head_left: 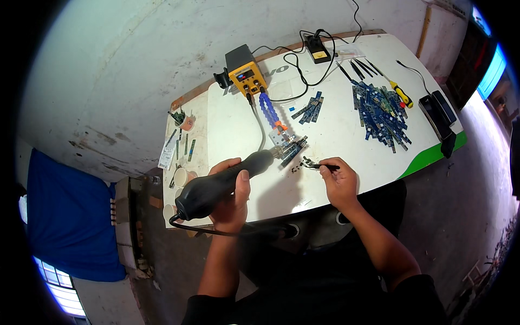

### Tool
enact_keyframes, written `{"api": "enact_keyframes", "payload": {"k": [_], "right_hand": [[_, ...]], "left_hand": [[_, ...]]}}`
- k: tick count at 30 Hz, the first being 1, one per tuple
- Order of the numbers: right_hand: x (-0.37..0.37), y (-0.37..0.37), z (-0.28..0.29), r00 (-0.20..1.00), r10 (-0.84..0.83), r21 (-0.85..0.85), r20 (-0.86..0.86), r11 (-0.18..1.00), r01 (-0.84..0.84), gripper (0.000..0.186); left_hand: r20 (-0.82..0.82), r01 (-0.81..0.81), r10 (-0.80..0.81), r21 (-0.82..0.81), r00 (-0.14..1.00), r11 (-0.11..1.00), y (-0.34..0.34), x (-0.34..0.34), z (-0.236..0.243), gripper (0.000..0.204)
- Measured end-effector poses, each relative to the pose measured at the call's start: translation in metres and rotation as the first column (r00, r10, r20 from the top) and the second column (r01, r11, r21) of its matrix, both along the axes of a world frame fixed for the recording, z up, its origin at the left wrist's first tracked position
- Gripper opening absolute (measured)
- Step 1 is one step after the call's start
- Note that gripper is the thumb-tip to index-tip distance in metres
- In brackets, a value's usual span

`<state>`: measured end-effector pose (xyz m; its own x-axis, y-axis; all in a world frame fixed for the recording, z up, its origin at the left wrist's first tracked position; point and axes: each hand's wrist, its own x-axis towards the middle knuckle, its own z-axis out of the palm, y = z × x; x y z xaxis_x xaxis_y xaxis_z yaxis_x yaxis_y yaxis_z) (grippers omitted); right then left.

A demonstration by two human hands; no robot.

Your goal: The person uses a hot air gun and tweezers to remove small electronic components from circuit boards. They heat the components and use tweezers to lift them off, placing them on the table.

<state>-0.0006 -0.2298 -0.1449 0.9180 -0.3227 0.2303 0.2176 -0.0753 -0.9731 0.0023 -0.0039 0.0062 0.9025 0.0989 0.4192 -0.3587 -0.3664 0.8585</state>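
Tweezers (316, 166) over table (336, 141) (heat gun (225, 187) left)

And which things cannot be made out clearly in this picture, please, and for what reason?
In the head view:
Left hand: most of its fingers are hidden by the black handle it holds.
Tweezers in the right hand: the tips are too small to tell if they grip anything.
Pile of blue boards: the lower ones are covered by those above.
Black cord: the upper edge cuts it off.
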Motion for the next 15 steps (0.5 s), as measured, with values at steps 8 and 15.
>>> {"api": "enact_keyframes", "payload": {"k": [8,15], "right_hand": [[-0.0004,-0.0014,-0.0001,1.0,-0.01,0.001,0.012,1.0,0.01,0.01],[-0.0009,0.0002,-0.0001,1.0,0.0,0.008,0.016,1.0,-0.001,0.011]], "left_hand": [[-0.041,0.014,-0.014,-0.012,0.999,1.0,0.0012,0.0013,0.0017,0.031],[-0.027,0.003,-0.003,-0.006,1.0,1.0,0.0019,-0.0008,0.0017,0.031]]}}
